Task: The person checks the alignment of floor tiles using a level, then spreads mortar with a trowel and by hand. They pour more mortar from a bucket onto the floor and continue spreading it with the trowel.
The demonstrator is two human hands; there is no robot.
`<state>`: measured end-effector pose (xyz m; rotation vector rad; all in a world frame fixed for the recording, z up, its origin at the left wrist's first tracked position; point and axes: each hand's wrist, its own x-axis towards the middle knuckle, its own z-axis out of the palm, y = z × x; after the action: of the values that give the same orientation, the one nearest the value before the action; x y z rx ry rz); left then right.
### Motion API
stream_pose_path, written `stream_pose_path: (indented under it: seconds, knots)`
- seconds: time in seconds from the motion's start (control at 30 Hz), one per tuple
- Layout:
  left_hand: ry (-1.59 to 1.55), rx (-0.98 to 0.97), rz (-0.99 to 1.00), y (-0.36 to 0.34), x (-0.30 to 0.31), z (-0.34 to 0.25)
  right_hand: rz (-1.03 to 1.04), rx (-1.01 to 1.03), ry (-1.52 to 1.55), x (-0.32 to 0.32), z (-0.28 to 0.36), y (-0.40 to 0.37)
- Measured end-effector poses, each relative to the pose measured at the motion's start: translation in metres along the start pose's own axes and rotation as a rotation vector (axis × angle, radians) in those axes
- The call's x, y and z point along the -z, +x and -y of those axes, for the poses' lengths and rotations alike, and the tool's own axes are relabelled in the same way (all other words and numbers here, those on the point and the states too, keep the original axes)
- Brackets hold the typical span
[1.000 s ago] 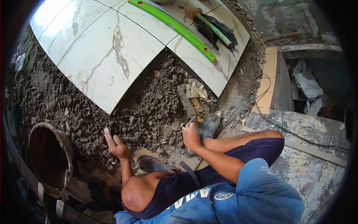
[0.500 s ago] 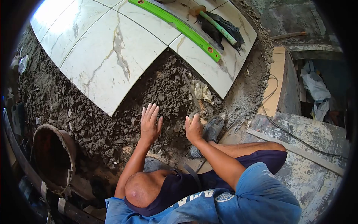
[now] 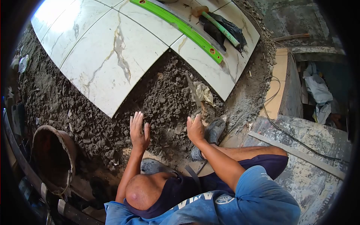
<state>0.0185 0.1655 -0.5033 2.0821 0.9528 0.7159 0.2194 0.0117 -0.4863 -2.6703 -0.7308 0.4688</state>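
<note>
My left hand (image 3: pixel 139 131) hovers over the near edge of the loose grey mortar (image 3: pixel 157 88), fingers extended and the thumb apart, holding nothing. To its right, my right hand (image 3: pixel 195 128) is closed around the handle of a trowel (image 3: pixel 194 91), whose narrow grey blade points away from me over the mortar. Beside the blade lies a crumpled pale wrapper (image 3: pixel 203 93). White marbled tiles (image 3: pixel 101 67) border the mortar on the left and right, meeting at a notch at the far end.
A green level (image 3: pixel 180 26) and a mallet (image 3: pixel 221 29) on dark plastic lie on the tiles. A round bucket (image 3: pixel 56 157) lies at the left. My shoes (image 3: pixel 214 131) are close to my right hand. A cable (image 3: pixel 288 131) crosses the painted board (image 3: pixel 300 161) at the right.
My left hand has moved left and slightly toward me, away from my right hand. My right hand has stayed nearly in place, still holding the trowel.
</note>
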Motion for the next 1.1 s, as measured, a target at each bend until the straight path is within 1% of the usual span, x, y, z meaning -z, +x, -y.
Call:
stream_pose_path:
  seconds: [0.03, 0.1, 0.13, 0.2, 0.23, 0.3, 0.33, 0.37, 0.4, 0.43, 0.47, 0.5, 0.53, 0.57, 0.63, 0.67, 0.7, 0.77, 0.8, 0.83, 0.87, 0.9, 0.93, 0.97, 1.03, 1.1]
  knots:
    - [0.004, 0.001, 0.000, -0.004, 0.003, 0.000, 0.003, 0.001, 0.003, -0.005, -0.006, -0.002]
    - [-0.001, 0.028, -0.027, -0.007, 0.004, 0.001, 0.203, -0.047, -0.024, -0.005, -0.013, 0.005]
    - [-0.006, 0.005, -0.045, -0.009, 0.002, 0.007, 0.204, -0.070, -0.014, 0.003, -0.007, 0.008]
    - [-0.010, 0.030, -0.089, -0.010, 0.005, 0.006, 0.196, -0.093, -0.053, 0.009, 0.000, 0.011]
    - [-0.003, 0.045, -0.101, -0.013, 0.009, 0.005, 0.259, -0.137, -0.059, 0.015, 0.004, 0.008]
    - [-0.023, 0.068, -0.160, -0.021, 0.014, 0.005, 0.306, -0.162, -0.057, 0.021, 0.003, 0.008]
    - [-0.028, 0.106, -0.239, -0.020, 0.018, 0.009, 0.249, -0.111, -0.096, 0.023, 0.006, 0.008]
    - [-0.065, 0.163, -0.304, -0.021, 0.024, 0.006, 0.167, -0.123, 0.023, 0.028, 0.012, 0.004]
    - [-0.070, 0.200, -0.390, -0.024, 0.029, 0.007, -0.061, 0.077, 0.036, 0.010, -0.011, 0.004]
    - [-0.095, 0.243, -0.472, -0.026, 0.035, 0.009, -0.190, 0.304, 0.006, 0.003, -0.025, 0.013]
    - [-0.075, 0.276, -0.542, -0.029, 0.044, 0.009, -0.038, 0.210, 0.120, 0.013, -0.019, 0.017]
    - [-0.085, 0.329, -0.634, -0.036, 0.047, 0.016, 0.137, -0.045, 0.426, 0.020, -0.009, 0.020]
    - [-0.126, 0.445, -0.721, -0.042, 0.054, 0.019, 0.207, 0.034, 0.423, 0.019, -0.018, 0.031]
    - [-0.180, 0.518, -0.821, -0.043, 0.069, 0.017, 0.233, 0.101, 0.429, 0.017, -0.021, 0.043]
    - [-0.265, 0.620, -1.110, -0.064, 0.084, 0.037, 0.241, 0.079, 0.485, 0.017, -0.014, 0.049]
    - [-0.476, 0.518, -1.352, -0.073, 0.091, 0.058, 0.264, 0.111, 0.475, 0.018, -0.013, 0.054]
    - [-0.595, 0.535, -1.544, -0.073, 0.116, 0.055, 0.265, 0.122, 0.476, 0.020, -0.006, 0.056]
    - [-0.726, 0.711, -1.826, -0.076, 0.172, 0.060, 0.328, 0.138, 0.480, 0.030, 0.013, 0.054]
    - [-0.807, 0.731, -1.838, -0.082, 0.201, 0.066, 0.338, 0.135, 0.519, 0.032, 0.021, 0.054]
    - [-0.780, 0.829, -1.884, -0.082, 0.224, 0.076, 0.327, 0.134, 0.517, 0.034, 0.024, 0.055]
    - [-0.947, 0.753, -1.718, -0.100, 0.243, 0.098, 0.351, 0.138, 0.537, 0.035, 0.026, 0.058]
    - [-1.083, 0.624, -1.585, -0.105, 0.259, 0.109, 0.372, 0.142, 0.561, 0.036, 0.026, 0.060]
    - [-1.105, 0.552, -1.626, -0.108, 0.269, 0.120, 0.409, 0.165, 0.559, 0.034, 0.020, 0.069]
    - [-1.168, 0.576, -1.623, -0.108, 0.281, 0.120, 0.411, 0.173, 0.536, 0.036, 0.020, 0.072]
    - [-1.169, 0.539, -1.701, -0.126, 0.285, 0.152, 0.431, 0.181, 0.481, 0.041, 0.024, 0.075]
    - [-1.157, 0.592, -1.765, -0.113, 0.280, 0.129, 0.425, 0.229, 0.405, 0.050, 0.033, 0.076]
